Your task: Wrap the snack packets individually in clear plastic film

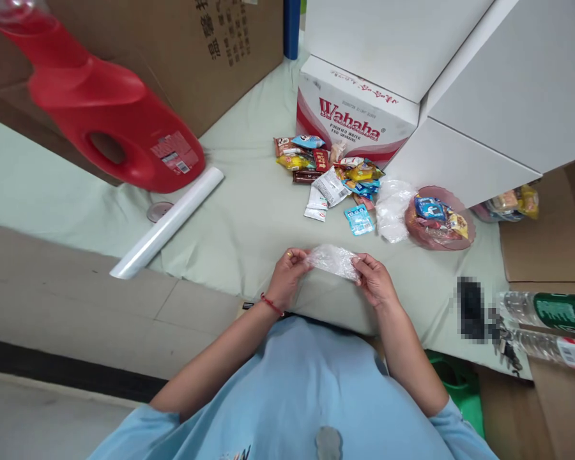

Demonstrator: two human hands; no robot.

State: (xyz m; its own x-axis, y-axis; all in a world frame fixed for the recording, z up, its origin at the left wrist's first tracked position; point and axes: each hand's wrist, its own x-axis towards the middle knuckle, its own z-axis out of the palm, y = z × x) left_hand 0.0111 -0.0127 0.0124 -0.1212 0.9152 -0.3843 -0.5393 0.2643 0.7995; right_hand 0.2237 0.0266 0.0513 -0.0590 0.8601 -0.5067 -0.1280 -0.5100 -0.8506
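Observation:
A crinkled clear plastic bag (334,260) is stretched between my two hands, just above the near edge of the cloth-covered table. My left hand (290,275) pinches its left end, with a red string around the wrist. At the other end, my right hand (374,279) grips the plastic between thumb and fingers. Beyond the hands lies a pile of small wrapped snacks (333,185), with a blue packet (359,220) closest to me. More clear plastic bags (393,211) lie right of the pile, against a pinkish clear bowl (416,236) holding several snack packets.
A white Wahaha carton (359,124) stands behind the snacks. On the left are a big red jug (119,121), a white roll (167,223) and a large cardboard box (172,57). Plastic bottles (546,310) and keys (508,351) lie at the right.

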